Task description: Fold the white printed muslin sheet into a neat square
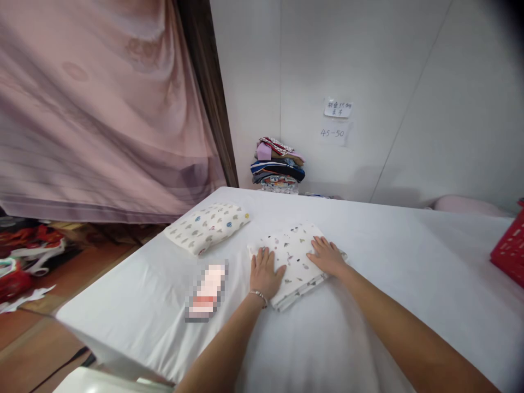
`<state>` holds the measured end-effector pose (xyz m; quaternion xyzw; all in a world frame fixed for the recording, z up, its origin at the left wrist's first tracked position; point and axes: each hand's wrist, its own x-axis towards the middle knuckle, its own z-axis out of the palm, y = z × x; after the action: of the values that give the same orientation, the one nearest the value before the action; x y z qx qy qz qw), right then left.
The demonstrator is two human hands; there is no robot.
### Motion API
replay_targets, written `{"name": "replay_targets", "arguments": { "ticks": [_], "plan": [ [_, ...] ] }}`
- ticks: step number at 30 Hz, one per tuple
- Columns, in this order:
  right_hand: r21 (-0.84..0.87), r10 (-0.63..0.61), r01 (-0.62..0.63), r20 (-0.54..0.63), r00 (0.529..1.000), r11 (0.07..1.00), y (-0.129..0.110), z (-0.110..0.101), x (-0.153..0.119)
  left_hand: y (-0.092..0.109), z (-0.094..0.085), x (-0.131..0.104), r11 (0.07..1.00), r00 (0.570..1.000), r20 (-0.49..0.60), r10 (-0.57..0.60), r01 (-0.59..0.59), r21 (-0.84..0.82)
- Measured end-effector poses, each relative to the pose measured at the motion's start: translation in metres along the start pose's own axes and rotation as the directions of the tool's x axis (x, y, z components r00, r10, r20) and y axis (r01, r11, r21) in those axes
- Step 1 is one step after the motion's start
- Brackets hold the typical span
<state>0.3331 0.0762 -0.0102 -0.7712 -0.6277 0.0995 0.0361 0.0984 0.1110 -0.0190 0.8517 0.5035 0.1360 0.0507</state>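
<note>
- Folded cloth (292,256) lies on the desk (409,245) under the left fingers (266,260) and right fingers (323,246), all flat and loosely spread, pinching nothing
- Uneven pressure might skew its layers, which show along the edge on the fingers' near side
- Creases directly beneath the fingers could go unnoticed; that part is hidden, so I can't tell

- A pink curtain (98,109) is hanging at left.
- Folded fabrics (279,168) are lying stacked.
- Two paper notes (338,108) are clinging to the wall (368,60).
- A red basket (510,245) is standing at right.
</note>
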Motion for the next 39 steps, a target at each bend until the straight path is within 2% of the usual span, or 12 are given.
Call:
{"name": "replay_targets", "arguments": {
  "ticks": [2,4,7,10,14,20,23,26,30,34,36,39],
  "plan": [
    [0.011,0.011,-0.011,0.043,0.999,1.000,-0.003,-0.006,0.002,-0.002,-0.007,0.003,1.000,1.000,0.027,-0.014,0.015,-0.028],
    [0.021,0.028,-0.029,0.059,0.998,0.999,-0.012,-0.015,0.006,-0.005,-0.016,0.011,0.998,0.999,0.003,-0.042,0.042,-0.045],
    [0.032,-0.050,0.051,-0.044,0.998,0.998,-0.026,-0.028,0.020,-0.010,-0.024,0.025,0.997,0.992,-0.102,-0.080,0.077,-0.028],
    [0.041,-0.134,0.139,-0.107,0.985,0.989,-0.030,-0.030,0.038,-0.019,-0.017,0.034,0.990,0.989,-0.058,-0.138,0.136,-0.028],
    [0.091,-0.039,0.039,0.001,0.999,0.995,-0.017,-0.020,0.056,-0.028,0.000,0.034,0.981,0.983,-0.012,-0.182,0.181,-0.069],
    [0.240,-0.065,0.065,-0.008,0.998,0.969,-0.004,-0.014,0.062,-0.029,0.002,0.032,0.968,0.980,-0.015,-0.201,0.196,-0.159],
    [0.346,0.030,-0.035,0.018,0.999,0.937,0.008,-0.022,0.063,-0.033,0.000,0.035,0.936,0.966,-0.071,-0.247,0.219,-0.276],
    [0.351,0.153,-0.171,0.079,0.985,0.921,0.028,-0.029,0.059,-0.043,-0.006,0.041,0.855,0.914,-0.102,-0.393,0.322,-0.407],
    [0.319,0.211,-0.229,0.089,0.973,0.920,0.046,-0.030,0.048,-0.057,-0.021,0.056,0.773,0.873,0.067,-0.483,0.461,-0.436],
    [0.340,0.264,-0.297,0.141,0.954,0.892,0.046,-0.030,0.041,-0.063,-0.029,0.071,0.737,0.841,0.190,-0.507,0.537,-0.410],
    [0.349,0.278,-0.323,0.172,0.945,0.880,0.044,-0.032,0.038,-0.063,-0.027,0.075,0.733,0.841,0.191,-0.506,0.536,-0.419],
    [0.391,0.289,-0.344,0.196,0.937,0.853,0.045,-0.034,0.033,-0.062,-0.021,0.079,0.745,0.874,0.138,-0.466,0.472,-0.471]
  ]
}}
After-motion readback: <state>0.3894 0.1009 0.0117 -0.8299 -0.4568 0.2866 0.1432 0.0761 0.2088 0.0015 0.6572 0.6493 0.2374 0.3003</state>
